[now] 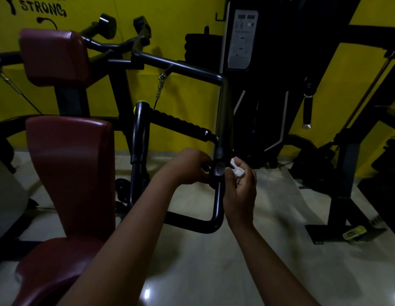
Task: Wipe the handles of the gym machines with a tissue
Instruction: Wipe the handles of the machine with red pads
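A black gym machine's upright handle (223,120) hangs down in the middle of the view, ending in a thick black knob (219,171). My left hand (187,166) reaches in from the left with its fingers curled against that lower end. On the handle's right side my right hand (240,191) pinches a small white tissue (236,167) close to the knob. A ribbed black grip (181,123) runs sideways just above my hands. Where my left fingertips lie behind the handle is hidden.
The machine's dark red seat and back pads (68,173) fill the left. A curved black bar (205,224) passes under my hands. A black weight stack with a grey chart (242,38) stands behind, another black frame (344,177) at right, pale tiled floor (269,250) below.
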### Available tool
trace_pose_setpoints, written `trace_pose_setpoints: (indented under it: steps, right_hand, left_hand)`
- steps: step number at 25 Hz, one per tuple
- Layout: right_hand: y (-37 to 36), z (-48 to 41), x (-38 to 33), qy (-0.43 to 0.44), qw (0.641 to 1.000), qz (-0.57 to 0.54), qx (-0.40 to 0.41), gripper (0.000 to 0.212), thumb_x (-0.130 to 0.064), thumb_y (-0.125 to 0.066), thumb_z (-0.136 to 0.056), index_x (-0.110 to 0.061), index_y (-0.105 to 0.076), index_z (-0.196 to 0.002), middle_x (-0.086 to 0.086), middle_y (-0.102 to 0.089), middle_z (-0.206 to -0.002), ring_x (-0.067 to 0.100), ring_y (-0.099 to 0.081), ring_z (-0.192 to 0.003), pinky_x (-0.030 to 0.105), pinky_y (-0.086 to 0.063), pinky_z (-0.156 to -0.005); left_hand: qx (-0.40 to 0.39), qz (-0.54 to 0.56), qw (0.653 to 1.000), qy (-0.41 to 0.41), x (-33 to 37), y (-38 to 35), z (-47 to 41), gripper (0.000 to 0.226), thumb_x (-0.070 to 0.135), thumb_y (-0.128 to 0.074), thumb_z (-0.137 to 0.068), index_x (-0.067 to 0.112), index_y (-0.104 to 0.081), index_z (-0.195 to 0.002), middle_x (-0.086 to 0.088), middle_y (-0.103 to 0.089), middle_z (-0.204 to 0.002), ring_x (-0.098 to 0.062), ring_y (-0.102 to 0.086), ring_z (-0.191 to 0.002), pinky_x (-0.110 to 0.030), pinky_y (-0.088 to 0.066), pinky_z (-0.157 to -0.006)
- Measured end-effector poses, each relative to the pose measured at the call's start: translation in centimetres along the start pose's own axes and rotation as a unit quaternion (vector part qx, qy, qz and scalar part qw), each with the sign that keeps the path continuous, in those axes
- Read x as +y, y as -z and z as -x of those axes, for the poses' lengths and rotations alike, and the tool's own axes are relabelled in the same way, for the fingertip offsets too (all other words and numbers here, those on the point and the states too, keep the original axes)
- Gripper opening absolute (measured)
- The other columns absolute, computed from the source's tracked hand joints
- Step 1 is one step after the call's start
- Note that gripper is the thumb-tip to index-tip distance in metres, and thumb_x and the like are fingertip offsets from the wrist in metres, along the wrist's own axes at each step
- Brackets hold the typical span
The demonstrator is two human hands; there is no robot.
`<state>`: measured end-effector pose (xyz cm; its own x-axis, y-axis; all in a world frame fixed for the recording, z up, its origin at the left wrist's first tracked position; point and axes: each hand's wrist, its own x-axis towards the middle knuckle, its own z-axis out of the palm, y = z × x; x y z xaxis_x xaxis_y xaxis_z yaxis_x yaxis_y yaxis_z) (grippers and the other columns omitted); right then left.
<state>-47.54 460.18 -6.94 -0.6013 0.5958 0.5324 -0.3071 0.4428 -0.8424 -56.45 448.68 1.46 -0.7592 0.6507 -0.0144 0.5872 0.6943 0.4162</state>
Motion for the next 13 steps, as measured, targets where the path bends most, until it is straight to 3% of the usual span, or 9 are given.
trace_pose_setpoints:
  steps: [4,8,10,13]
  right_hand:
    - [-0.1,-0.6,-0.1,-0.005,1.000,-0.009,-0.007,0.037,-0.017,-0.063,-0.092,-0.005,-0.057,-0.127,0.007,-0.049,-0.127,0.005,-0.054,-0.115,0.005,-0.040,-0.091]
    - [-0.2,-1.6,0.1,-0.012,1.000,-0.002,-0.016,0.042,-0.027,-0.064,-0.090,-0.004,-0.058,-0.126,0.013,-0.050,-0.128,0.003,-0.050,-0.115,0.000,-0.035,-0.091]
    - [-0.2,-2.0,0.2,-0.002,1.000,0.000,-0.021,0.044,-0.031,-0.064,-0.090,-0.004,-0.060,-0.124,0.012,-0.050,-0.127,0.008,-0.051,-0.118,-0.001,-0.034,-0.091]
    - [-0.1,-2.2,0.5,-0.001,0.999,0.013,-0.043,0.040,-0.022,-0.065,-0.090,-0.005,-0.060,-0.126,0.011,-0.050,-0.129,0.017,-0.053,-0.122,0.003,-0.035,-0.095]
  left_hand:
    - [0.024,0.038,0.999,0.011,0.0,-0.4,-0.1,0.035,0.021,-0.081,-0.074,0.010,-0.070,-0.105,-0.004,-0.073,-0.099,-0.018,-0.068,-0.089,-0.035,-0.057,-0.080]
    - [0.055,0.105,0.992,0.039,0.5,-1.0,-0.5,0.045,0.016,-0.082,-0.074,0.002,-0.063,-0.113,-0.012,-0.071,-0.104,-0.025,-0.068,-0.094,-0.040,-0.057,-0.082]
    - [0.064,0.146,0.986,0.054,0.7,-1.1,-0.8,0.053,0.010,-0.081,-0.075,0.002,-0.060,-0.122,-0.015,-0.070,-0.106,-0.025,-0.068,-0.096,-0.038,-0.057,-0.083]
    - [0.070,0.166,0.983,0.045,0.7,-1.1,-0.8,0.047,0.011,-0.082,-0.074,0.000,-0.064,-0.117,-0.016,-0.072,-0.102,-0.025,-0.068,-0.095,-0.038,-0.057,-0.083]
